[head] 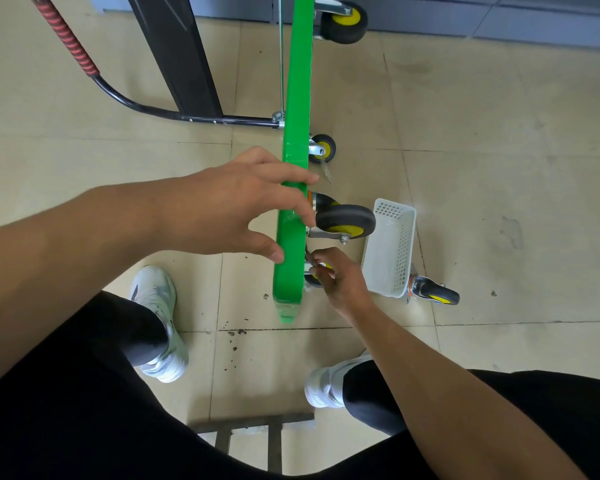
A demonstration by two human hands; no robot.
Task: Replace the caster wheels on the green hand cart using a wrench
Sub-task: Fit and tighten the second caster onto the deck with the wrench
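**Lowest corner in hand, wrench not plainly in sight**

Far left: looped black handle (pixel 174 114) with a red-and-black grip, reaching out over the tiled floor (pixel 499 168). Next, the left hand (pixel 229 206), spread wide across the upper edge of the green hand cart (pixel 293 168), thumb against the near face, fingers over the top toward the wheels; braces rather than clasps. Cart itself up on its long side on the floor, deck upright, underside facing right.

Along that underside, four mounted wheels: far caster (pixel 343 22) at the top of view, second caster (pixel 323 148) below it, near caster (pixel 345 221) just past the left fingertips, and lowest caster (pixel 311 279), mostly hidden. Over that last one, the right hand (pixel 340 278), fingers curled and pinching a small metal part (pixel 321 266) at the mounting plate; nut, bolt or wrench tip, cannot tell.

Further right, a white plastic basket (pixel 390 247) on the floor, and just beside its near corner a loose caster (pixel 433 294) lying on its side.

Judged from this: somewhere mid-task, one wheel already off or waiting to go on, fastening at the lowest corner under way by finger. Wrench tightening apparently yet to come. Which mounted wheels are new, impossible to say
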